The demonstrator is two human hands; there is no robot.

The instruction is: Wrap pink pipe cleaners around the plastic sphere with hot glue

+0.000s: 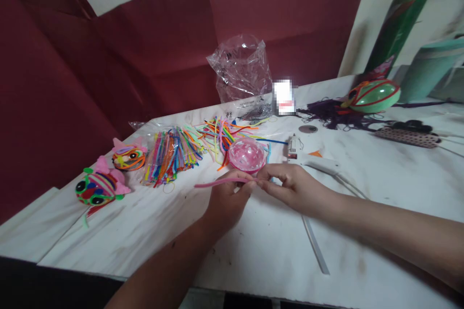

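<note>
My left hand [232,195] pinches a pink pipe cleaner [213,183], whose free end sticks out to the left. Fingertips of my right hand [286,183] are closed on the same strip at its right end, close to the left fingertips. Just behind both hands sits a round pink bowl-like piece [247,154] with a shiny inside. A white glue gun [321,160] lies to the right, beyond my right hand. Bundles of colourful pipe cleaners [174,154] lie behind and left of the bowl-like piece.
Two decorated fish-like crafts [99,188] sit at the left. A clear plastic bag [242,70] stands at the back. A green balloon-shaped craft [379,96], purple yarn [326,112] and a teal bucket [429,70] are at the right. A flat strip [315,246] lies near the front.
</note>
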